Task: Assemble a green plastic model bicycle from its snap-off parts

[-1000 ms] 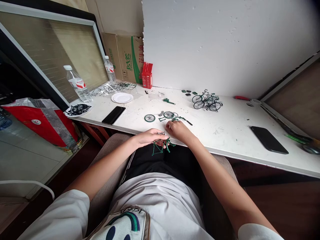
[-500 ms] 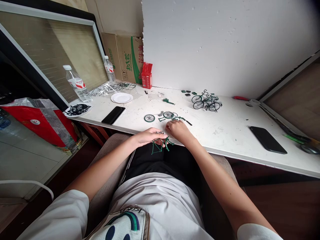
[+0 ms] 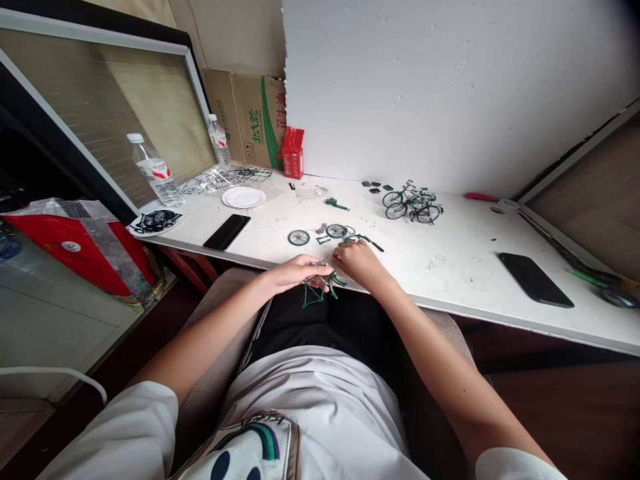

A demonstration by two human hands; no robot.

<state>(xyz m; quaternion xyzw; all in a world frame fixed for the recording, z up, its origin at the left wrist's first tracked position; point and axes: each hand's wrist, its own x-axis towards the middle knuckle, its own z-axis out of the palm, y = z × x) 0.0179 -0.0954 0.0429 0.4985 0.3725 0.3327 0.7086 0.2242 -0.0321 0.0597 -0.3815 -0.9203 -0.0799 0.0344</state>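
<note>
My left hand (image 3: 299,272) is closed on a green toy bicycle frame (image 3: 314,297), which hangs over my lap just off the table's front edge. Close beside it, my right hand (image 3: 356,259) has its fingers curled together above the tabletop; whether anything is between them is hidden. Just beyond the hands lie a spoked wheel (image 3: 299,237), a second wheel (image 3: 337,231), a small green bracket-like piece (image 3: 324,239) and a thin dark green part (image 3: 369,241) that runs out from behind my right hand.
Finished-looking toy bicycles (image 3: 411,203) stand at the back right. A phone (image 3: 227,232) lies left, another dark phone (image 3: 536,279) right. White plates (image 3: 243,197), a water bottle (image 3: 156,171), a red box (image 3: 293,153) and a plate of black parts (image 3: 156,221) are on the left.
Both hands stay nearly in place, the left still holding the bicycle frame. The parts on the table have not moved.
</note>
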